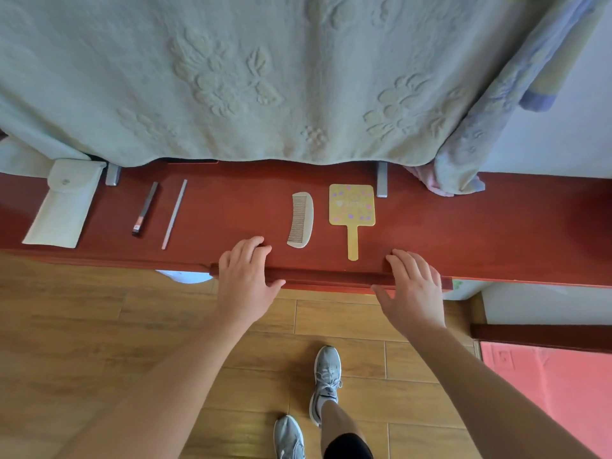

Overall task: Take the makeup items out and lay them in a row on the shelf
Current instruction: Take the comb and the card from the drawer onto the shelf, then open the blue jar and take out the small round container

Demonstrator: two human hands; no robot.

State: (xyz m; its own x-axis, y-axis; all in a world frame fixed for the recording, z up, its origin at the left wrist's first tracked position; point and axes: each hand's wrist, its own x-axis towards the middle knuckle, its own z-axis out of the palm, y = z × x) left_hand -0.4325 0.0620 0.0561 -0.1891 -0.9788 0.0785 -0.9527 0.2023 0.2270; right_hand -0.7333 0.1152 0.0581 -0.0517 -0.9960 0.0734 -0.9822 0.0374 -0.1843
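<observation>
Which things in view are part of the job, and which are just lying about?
Job: white pouch, dark pencil, thin pale stick, comb, yellow hand mirror, red shelf.
Lying about: green blanket, patterned cloth, wooden floor.

One wide-angle view, worn on the head, looks forward and steeply down at the red shelf (496, 226) close ahead; the left hand (246, 276) and right hand (414, 289) sit mid-frame, wooden floor (82, 326) and shoes (326, 376) below them toward the bottom edge
</observation>
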